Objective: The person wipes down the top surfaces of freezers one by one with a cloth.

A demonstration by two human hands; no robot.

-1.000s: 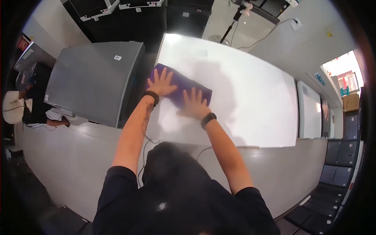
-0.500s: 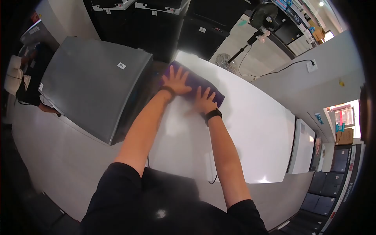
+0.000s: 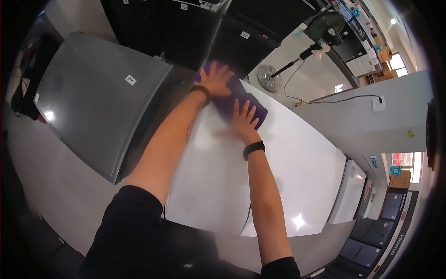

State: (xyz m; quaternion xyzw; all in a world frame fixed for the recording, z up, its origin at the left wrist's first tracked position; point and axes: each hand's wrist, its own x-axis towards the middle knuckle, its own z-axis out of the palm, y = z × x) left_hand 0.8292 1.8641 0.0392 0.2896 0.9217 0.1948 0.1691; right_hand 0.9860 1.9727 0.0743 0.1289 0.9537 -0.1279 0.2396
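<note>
A purple cloth (image 3: pixel 225 105) lies spread over the far left end of a glossy white appliance top (image 3: pixel 297 158). Flat upon the cloth, with fingers spread, rests my left hand (image 3: pixel 216 83), close to the far left corner of the top. My right hand (image 3: pixel 244 123) is on the cloth's near right part, its fingers also apart and pointing away from me. Neither palm's underside shows. The right thumb is blurred.
A grey appliance (image 3: pixel 102 93) with a small white label stands close on the left. Black appliances (image 3: pixel 241 46) line the far side. A pedestal fan (image 3: pixel 325 28) and a power cable (image 3: pixel 341 99) are at the far right. A second white appliance (image 3: pixel 347 190) stands to the right.
My left hand has moved a little farther toward the far corner, and the cloth there now reaches over the edge. The camera view has shifted and turned slightly.
</note>
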